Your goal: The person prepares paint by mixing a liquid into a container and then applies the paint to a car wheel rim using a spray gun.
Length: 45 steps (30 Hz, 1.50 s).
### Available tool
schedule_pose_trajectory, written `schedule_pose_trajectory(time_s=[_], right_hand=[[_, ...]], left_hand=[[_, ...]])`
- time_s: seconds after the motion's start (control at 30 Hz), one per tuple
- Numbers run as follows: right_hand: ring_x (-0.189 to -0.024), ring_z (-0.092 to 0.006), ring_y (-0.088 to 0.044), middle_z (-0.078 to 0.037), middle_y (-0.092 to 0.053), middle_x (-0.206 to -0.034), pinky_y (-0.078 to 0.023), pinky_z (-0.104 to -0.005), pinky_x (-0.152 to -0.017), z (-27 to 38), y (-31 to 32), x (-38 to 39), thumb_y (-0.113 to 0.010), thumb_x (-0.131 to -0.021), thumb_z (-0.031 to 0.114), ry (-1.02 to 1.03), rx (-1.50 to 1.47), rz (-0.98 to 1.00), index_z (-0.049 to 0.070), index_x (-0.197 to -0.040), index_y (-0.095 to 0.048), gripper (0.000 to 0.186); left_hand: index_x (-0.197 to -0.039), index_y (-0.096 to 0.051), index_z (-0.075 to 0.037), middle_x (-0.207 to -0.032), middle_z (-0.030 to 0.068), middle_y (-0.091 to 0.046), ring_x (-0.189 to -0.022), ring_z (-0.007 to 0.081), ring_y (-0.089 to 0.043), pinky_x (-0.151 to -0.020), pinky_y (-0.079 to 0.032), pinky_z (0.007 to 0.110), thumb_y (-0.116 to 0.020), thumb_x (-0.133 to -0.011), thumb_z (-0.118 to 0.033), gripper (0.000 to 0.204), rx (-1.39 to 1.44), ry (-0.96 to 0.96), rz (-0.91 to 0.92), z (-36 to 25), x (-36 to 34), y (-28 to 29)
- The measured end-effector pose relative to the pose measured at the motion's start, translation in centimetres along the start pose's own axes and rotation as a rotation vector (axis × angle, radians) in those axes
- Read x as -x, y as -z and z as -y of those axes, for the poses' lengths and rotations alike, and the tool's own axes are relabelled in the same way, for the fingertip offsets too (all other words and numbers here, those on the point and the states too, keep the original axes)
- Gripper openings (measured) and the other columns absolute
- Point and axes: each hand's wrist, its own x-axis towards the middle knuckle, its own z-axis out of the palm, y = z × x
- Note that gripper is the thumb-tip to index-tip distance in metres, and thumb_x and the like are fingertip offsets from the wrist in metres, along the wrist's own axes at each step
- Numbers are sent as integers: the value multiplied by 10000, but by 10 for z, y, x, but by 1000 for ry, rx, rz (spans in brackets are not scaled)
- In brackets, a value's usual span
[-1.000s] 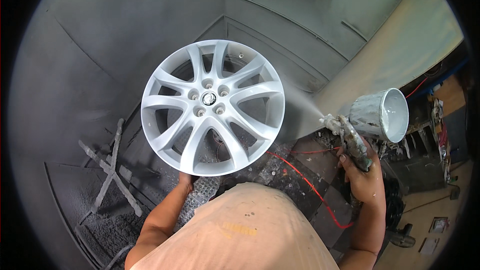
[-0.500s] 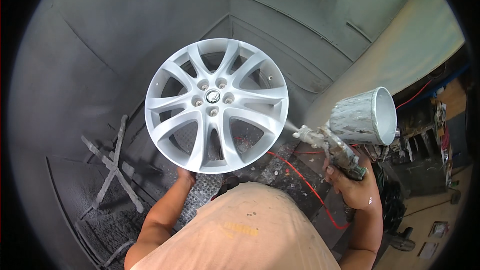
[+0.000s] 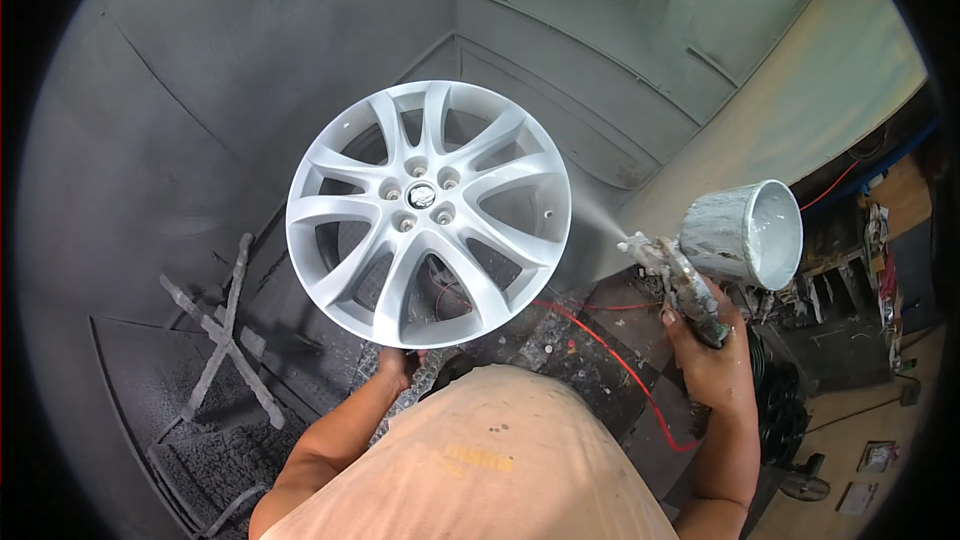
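A silver alloy wheel rim (image 3: 398, 285) with paired spokes faces up in front of me, a round badge at its centre. My left hand (image 3: 400, 366) is beneath the rim's near edge; its fingers are mostly hidden there. To the right, my right hand (image 3: 712, 355) is wrapped round a paint-caked spray gun (image 3: 690, 290). A white, paint-streaked cup (image 3: 715, 232) sits on the gun, tilted with its mouth to the right and pale paint inside. Fine mist leaves the nozzle toward the rim's right side, and the nozzle stands apart from the rim.
Grey, paint-dusted walls (image 3: 300, 30) enclose the far and left sides. A crusted cross-shaped stand (image 3: 225, 335) is at lower left. A red hose (image 3: 610, 350) runs over the spattered floor between rim and gun. Cluttered shelving (image 3: 850, 285) and dark coiled hose (image 3: 780, 410) lie at right.
The rim has turned clockwise. My left hand has shifted right beneath its edge. The spray gun has moved slightly right, and its mist shows as a wider fan.
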Motion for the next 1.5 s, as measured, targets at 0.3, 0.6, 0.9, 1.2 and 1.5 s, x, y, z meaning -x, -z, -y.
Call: schedule_pose_trajectory(time_s=[0.3, 0.6, 0.9, 1.2, 1.5], right_hand=[[-847, -87, -526, -11, -606, -916, -463, -254, -806, -23, -12, -2, -619, -927, 12, 55, 28, -62, -26, -1317, -570, 395], [-583, -76, -543, -49, -641, -804, -411, -220, -471, -2, -42, 37, -658, -867, 44, 17, -145, 155, -54, -1111, -609, 268], [-855, -115, -631, -87, -672, -1049, -500, -214, -595, 10, -62, 63, -671, -870, -3, -154, -251, 477, -42, -1386, -504, 544], [-847, -121, -604, -66, -684, -922, -495, -277, -802, 14, -97, 53, -665, -897, 2, 124, -81, 599, -44, -1327, -563, 444], [-868, -161, -633, -88, -696, -930, -493, -307, -851, 9, -91, 55, -695, -865, -3, 165, -82, 799, -44, -1287, -585, 438]], left_hand=[[-1212, -607, -76, -1209, 139, -645, -1141, 317, -603, -967, -480, 493, -476, -999, -391, 402, 73, -243, -150, -61, -12, 41], [-1378, -485, 44, -1357, 156, -586, -1234, 337, -572, -1086, -418, 467, -478, -1010, -318, 517, 242, -336, -134, -69, -35, 98], [-1287, -545, -190, -1203, 44, -564, -918, 191, -580, -732, -512, 317, -523, -1026, -342, 303, 259, -82, -88, 10, -3, 72], [-1337, -510, -206, -1227, 9, -591, -954, 211, -577, -828, -461, 344, -460, -1060, -308, 299, 144, -221, -94, -17, -11, 116], [-1271, -524, -170, -1187, 9, -581, -1022, 257, -587, -850, -481, 387, -470, -1055, -279, 248, 148, -236, -65, -1, -12, 103]])
